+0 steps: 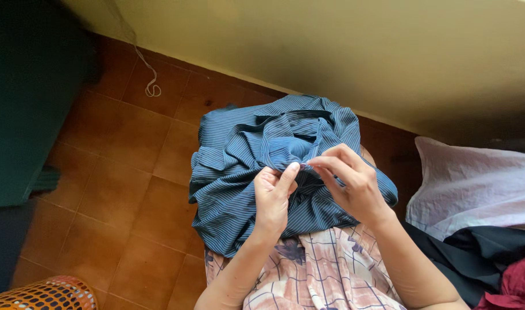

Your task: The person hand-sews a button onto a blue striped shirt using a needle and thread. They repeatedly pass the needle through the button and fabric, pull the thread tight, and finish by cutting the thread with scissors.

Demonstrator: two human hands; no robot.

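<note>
Shirt: I see a blue striped shirt (245,166) bunched on my lap, spread over the knees so the part being worked sits high and close to both hands.
Left hand: my left hand (272,198) pinches a fold of the shirt between thumb and forefinger, fingers closed on the cloth, holding it taut.
Right hand: my right hand (351,181) meets it from the right, fingertips pressed together at the same spot; they may grip a needle or a button, but it is too small for me to tell.
Lap: a pale flowered dress (325,270) lies under the shirt, nearest me.
Floor: brown tiles (119,149), a loop of white string (152,89) far left by the wall.
Room: yellow wall (331,46) at the far side; orange mesh basket (44,294) near left; pale pink cloth (475,183) and dark and red clothes (503,270) on the right.
</note>
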